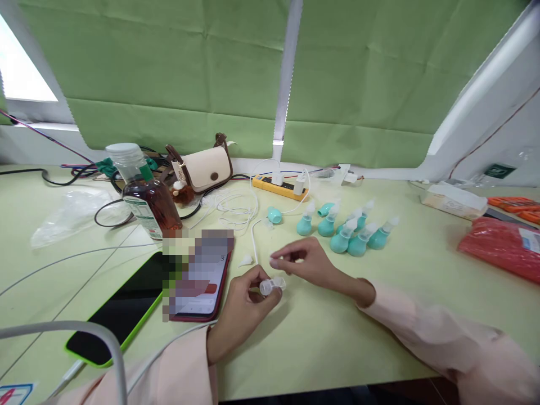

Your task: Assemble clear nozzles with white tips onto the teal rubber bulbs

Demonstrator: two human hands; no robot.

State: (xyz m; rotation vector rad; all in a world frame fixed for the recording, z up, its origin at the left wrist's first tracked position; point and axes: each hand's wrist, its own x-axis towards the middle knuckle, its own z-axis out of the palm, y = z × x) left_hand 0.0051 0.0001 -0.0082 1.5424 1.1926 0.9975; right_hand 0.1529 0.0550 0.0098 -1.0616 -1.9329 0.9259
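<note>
My left hand (pixel 247 304) is closed round a small clear plastic piece (pixel 272 286) above the table (pixel 337 343). To its upper right, my right hand (pixel 306 261) has thumb and fingertips pressed together; whatever they hold, if anything, is too small to name. A small white pointed tip (pixel 246 260) lies just beyond my left hand. Several teal bulbs with clear nozzles (pixel 358 243) stand beyond my right hand. One teal bulb (pixel 274 215) lies on its side near the white cable, with a clear piece beside it.
Two phones, one with a green edge (pixel 122 304) and one in a red case (pixel 202 275), lie left of my hands. Behind are a dark bottle (pixel 147 202), a cream bag (pixel 208 169) and a yellow power strip (pixel 280 187). A red package (pixel 502 247) lies right.
</note>
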